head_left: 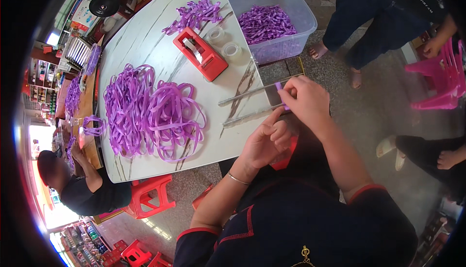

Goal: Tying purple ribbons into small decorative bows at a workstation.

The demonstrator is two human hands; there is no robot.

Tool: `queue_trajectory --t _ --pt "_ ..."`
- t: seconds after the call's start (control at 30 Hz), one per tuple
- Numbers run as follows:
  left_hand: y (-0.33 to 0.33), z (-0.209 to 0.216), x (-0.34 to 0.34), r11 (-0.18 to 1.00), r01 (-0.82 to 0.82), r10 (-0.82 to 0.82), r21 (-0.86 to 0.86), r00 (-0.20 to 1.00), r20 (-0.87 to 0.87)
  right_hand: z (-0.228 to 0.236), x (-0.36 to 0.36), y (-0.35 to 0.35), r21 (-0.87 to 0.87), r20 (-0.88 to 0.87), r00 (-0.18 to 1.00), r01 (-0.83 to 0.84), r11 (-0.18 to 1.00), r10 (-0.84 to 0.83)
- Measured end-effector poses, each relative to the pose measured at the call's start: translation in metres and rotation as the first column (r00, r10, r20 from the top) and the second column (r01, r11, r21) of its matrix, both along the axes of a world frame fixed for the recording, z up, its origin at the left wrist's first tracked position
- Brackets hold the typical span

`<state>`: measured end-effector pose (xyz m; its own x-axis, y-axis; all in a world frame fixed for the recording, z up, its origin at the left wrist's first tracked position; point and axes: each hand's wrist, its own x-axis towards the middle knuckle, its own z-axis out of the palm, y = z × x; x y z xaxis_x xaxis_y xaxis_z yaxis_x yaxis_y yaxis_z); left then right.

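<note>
Purple strip (279, 87), one, at two bars (246, 95) and two hands (309, 98).

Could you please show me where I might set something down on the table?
Bare tabletop lies between the looped ribbons and the red dispenser. It's crowded around the metal bars, left hand and right hand.

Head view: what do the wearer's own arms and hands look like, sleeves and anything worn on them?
The left sleeve and right sleeve are short and dark, navy or black, with red trim at the cuffs. The forearms are uncovered. A thin, pale bracelet circles the left wrist; none shows on the right. The left hand and right hand are gloveless.
</note>
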<state>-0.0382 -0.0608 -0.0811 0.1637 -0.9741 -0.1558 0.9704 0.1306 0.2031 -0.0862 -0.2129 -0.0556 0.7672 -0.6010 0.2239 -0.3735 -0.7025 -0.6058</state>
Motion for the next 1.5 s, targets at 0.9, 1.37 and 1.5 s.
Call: queue_trajectory --t 0.9,1.37,1.5 --pt "0.001 0.003 0.001 0.999 -0.010 0.009 -0.036 0.999 -0.038 -0.118 0.011 -0.022 0.866 0.208 0.975 -0.219 -0.449 -0.074" --pt "0.007 0.059 0.011 0.953 -0.125 -0.201 0.276 0.420 0.885 -0.050 -0.021 -0.057 0.886 0.374 0.926 -0.339 -0.315 0.057" --pt "-0.004 0.056 0.024 0.965 -0.259 -0.047 0.041 -0.015 0.999 0.025 -0.045 -0.050 0.884 0.196 0.937 -0.296 0.362 0.290"
